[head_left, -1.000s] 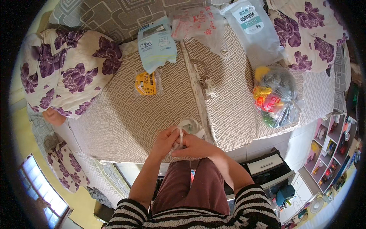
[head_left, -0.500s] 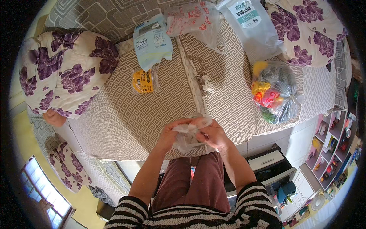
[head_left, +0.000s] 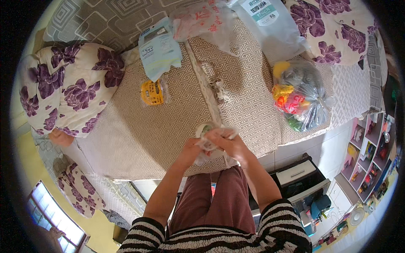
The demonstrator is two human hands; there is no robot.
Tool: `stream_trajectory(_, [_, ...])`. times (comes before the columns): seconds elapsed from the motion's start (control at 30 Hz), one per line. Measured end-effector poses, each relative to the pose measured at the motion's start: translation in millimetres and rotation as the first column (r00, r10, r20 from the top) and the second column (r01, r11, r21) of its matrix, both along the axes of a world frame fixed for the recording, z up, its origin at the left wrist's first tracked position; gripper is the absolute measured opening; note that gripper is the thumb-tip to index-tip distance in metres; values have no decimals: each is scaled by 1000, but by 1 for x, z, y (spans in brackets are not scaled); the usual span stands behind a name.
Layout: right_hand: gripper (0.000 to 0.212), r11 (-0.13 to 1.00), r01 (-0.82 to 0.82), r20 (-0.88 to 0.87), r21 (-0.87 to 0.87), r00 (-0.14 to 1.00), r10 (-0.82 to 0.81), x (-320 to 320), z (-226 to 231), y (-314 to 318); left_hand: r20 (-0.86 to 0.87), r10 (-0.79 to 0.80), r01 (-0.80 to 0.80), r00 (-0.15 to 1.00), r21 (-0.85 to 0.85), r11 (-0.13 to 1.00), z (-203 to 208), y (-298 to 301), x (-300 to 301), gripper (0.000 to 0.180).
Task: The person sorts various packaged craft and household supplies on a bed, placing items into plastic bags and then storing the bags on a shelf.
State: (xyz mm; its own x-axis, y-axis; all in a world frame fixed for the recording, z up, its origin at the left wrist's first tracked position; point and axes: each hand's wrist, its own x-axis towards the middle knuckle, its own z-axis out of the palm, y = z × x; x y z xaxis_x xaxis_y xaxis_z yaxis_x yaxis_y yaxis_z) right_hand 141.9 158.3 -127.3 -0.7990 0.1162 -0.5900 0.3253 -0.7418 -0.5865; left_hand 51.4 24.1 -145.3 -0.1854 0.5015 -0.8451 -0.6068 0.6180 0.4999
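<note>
Close to my body, both hands work on a crumpled clear plastic bag (head_left: 206,145). A round, whitish and greenish thing (head_left: 205,128) shows at the bag's far end; its kind cannot be made out. My left hand (head_left: 190,149) pinches the bag from the left, its fingertips partly hidden by the plastic. From the right, my right hand (head_left: 230,144) reaches across the top with its fingers closed on the gathered film. Both hands are just above the front edge of the patterned sofa cover (head_left: 139,147).
Farther off lie a yellow-labelled clear packet (head_left: 152,92), a light blue pouch (head_left: 160,52), a clear bag with red print (head_left: 202,25) and a large translucent bag (head_left: 270,33). A knotted bag of colourful items (head_left: 301,97) lies right. Floral cushions (head_left: 80,84) flank the seat.
My hands have drawn closer together, and the right one now crosses over the bag's top. The round end shows beyond them. The whole view has shifted slightly.
</note>
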Motion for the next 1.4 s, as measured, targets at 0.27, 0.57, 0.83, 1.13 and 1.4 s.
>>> stream_trajectory(0.27, [15,940,-341,-292,-23,901,320,18,-7,11,382,55,-207,922,368,907,-28,-15,-12,33])
stream_trajectory(0.57, [20,-59,-86,99,995,953,286,12,-16,-5,444,247,-344,861,151,927,-1,25,-19,33])
stream_trajectory(0.83, [22,-121,-118,140,986,972,191,6,-15,-6,139,13,-26,990,96,995,-16,30,-14,22])
stream_trajectory(1.13, [22,105,77,-101,991,964,247,8,-8,10,-169,278,-246,945,187,951,-23,30,-8,12])
stream_trajectory(1.4, [13,-13,72,-70,997,986,153,46,-23,30,288,693,-750,661,213,626,-49,4,-60,15])
